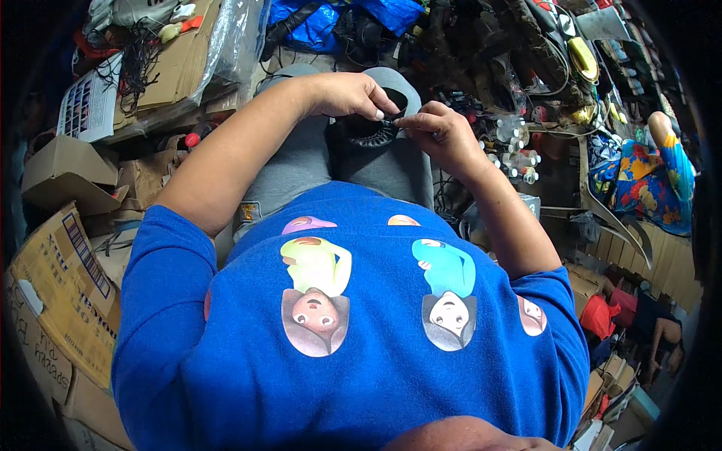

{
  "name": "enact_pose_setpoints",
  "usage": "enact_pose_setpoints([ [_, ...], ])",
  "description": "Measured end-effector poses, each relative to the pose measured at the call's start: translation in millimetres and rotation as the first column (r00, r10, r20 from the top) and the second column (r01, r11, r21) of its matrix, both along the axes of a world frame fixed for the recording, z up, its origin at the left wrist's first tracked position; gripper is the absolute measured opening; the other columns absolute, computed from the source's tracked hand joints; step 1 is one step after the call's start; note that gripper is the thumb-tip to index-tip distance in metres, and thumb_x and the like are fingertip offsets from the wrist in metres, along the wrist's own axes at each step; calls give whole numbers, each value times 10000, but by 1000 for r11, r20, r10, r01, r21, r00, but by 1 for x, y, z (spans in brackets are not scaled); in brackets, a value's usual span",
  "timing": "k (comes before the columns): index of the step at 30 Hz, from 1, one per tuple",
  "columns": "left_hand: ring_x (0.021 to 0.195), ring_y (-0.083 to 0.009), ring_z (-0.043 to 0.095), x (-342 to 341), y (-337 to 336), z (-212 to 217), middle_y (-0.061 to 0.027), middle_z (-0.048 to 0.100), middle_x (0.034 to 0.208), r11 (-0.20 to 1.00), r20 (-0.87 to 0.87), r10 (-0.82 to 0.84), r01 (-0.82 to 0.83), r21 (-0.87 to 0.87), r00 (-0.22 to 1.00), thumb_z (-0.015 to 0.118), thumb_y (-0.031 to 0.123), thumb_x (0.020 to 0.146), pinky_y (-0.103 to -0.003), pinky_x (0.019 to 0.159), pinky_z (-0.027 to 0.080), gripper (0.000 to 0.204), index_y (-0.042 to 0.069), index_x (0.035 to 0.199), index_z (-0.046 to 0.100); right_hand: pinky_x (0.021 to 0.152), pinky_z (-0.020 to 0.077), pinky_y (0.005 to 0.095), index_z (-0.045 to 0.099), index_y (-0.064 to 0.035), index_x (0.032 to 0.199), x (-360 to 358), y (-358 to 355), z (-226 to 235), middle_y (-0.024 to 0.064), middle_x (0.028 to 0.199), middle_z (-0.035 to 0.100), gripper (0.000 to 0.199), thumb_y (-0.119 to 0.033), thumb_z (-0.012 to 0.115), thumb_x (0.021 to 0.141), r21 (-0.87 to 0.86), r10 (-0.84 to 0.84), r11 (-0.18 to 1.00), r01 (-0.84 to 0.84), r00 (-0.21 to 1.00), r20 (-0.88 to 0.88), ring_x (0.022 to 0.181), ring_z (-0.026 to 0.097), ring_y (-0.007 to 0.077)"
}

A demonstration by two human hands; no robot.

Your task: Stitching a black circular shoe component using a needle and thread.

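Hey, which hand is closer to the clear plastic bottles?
Right. The clear plastic bottles are off to the right of the right hand; the left hand is farther away, left of the right one.

Black part (374,137) partly hidden by left hand (350,94); fine details too small to tell.

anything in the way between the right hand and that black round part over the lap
Nothing visible: the right hand has its fingertips at the edge of the black round part, near the left hand's fingers.
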State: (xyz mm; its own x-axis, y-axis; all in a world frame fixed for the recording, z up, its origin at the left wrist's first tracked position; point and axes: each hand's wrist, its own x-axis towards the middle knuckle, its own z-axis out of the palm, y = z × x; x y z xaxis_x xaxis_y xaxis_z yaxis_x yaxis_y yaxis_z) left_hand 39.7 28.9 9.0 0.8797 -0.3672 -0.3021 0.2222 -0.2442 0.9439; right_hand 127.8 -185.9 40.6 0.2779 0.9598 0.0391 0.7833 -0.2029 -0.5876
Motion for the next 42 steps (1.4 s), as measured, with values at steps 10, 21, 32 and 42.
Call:
enact_pose_setpoints([
  [10, 1013, -125, 525, 7, 0, 6, -75, 606, 1085, 990, 16, -57, 54, 127, 998, 580, 14, 757, -292, 890, 404, 330, -11, 1086, 595, 781, 410, 364, 658, -83, 796, -14, 37, 30, 105, 837, 583, 139, -60, 531, 745, -257, 319, 941, -222, 837, 445, 832, 573, 264],
  [21, 892, -297, 596, -89, 18, 15, -161, 611, 987, 723, 385, 197, -399, 563, 901, 668, 171, 761, -361, 789, 472, 364, 46, 1086, 563, 791, 420, 284, 620, -63, 963, 16, 1, -18, 31, 847, 540, 256, -212, 690, 767, -40, 1, 999, -8, 984, -178, 867, 507, 144],
  [32, 761, -207, 582, -56, 11, 12, -68, 548, 723, 160, -304, 652, -517, -841, 695, 373, 374, 966, -378, 835, 427, 436, 63, 711, 541, 663, 389, 347, 343, -129, 597, 16, 13, -37, -1, 534, 290, 468, -433, 365, 952, 14, 177, 877, 481, -296, -939, 498, 297, 145],
  [42, 972, -193, 574, -125, 128, -3, -90, 624, 1030, 701, 338, 536, -631, 333, 773, 599, 205, 845, -329, 905, 427, 291, 42, 1086, 610, 824, 428, 309, 571, -17, 1125, 64, -76, -50, 102, 966, 611, 333, -219, 609, 862, -333, -451, 893, 304, 624, -638, 877, 567, 162],
])
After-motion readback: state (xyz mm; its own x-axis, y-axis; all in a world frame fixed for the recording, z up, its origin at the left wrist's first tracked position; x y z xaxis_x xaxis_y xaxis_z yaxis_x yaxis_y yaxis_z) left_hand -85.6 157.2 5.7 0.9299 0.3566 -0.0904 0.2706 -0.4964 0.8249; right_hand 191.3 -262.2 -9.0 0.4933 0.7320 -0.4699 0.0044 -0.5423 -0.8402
